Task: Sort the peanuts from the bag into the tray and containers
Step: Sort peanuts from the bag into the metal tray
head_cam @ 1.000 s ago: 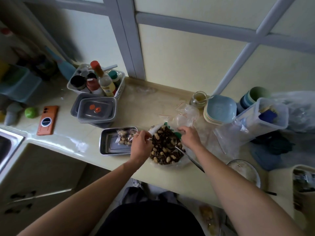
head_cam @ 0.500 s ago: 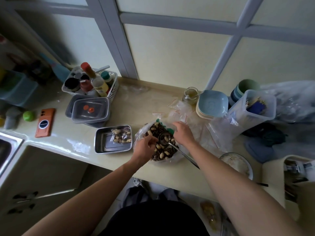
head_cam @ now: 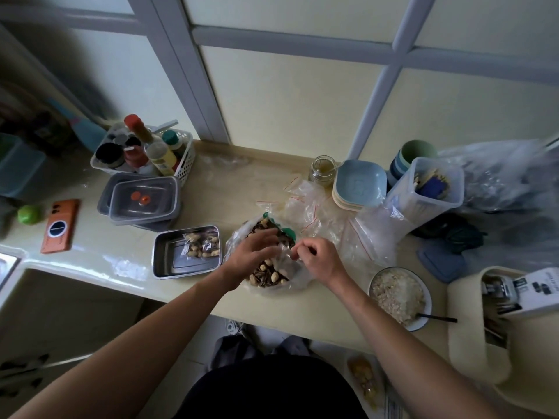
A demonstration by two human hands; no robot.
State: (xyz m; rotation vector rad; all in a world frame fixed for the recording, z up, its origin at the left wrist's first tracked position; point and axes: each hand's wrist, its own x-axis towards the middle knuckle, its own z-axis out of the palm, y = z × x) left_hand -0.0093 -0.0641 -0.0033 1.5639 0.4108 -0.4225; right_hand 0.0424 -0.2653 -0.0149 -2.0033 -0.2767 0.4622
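My right hand [head_cam: 317,261] pinches the rim of the clear plastic bag [head_cam: 299,275] between curled fingers. My left hand [head_cam: 252,257] reaches into the bag's mouth, over tan peanuts [head_cam: 273,276] mixed with dark seeds; I cannot tell whether it holds any. The bag sits at the front edge of the counter [head_cam: 272,306]. Just to its left lies a rectangular steel tray [head_cam: 169,264]. Behind the tray stand stacked clear lidded containers [head_cam: 142,201].

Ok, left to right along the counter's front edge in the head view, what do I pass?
Small round green object, orange phone, steel rectangular tray, clear plastic bag of peanuts and seeds, white bowl of pale grains.
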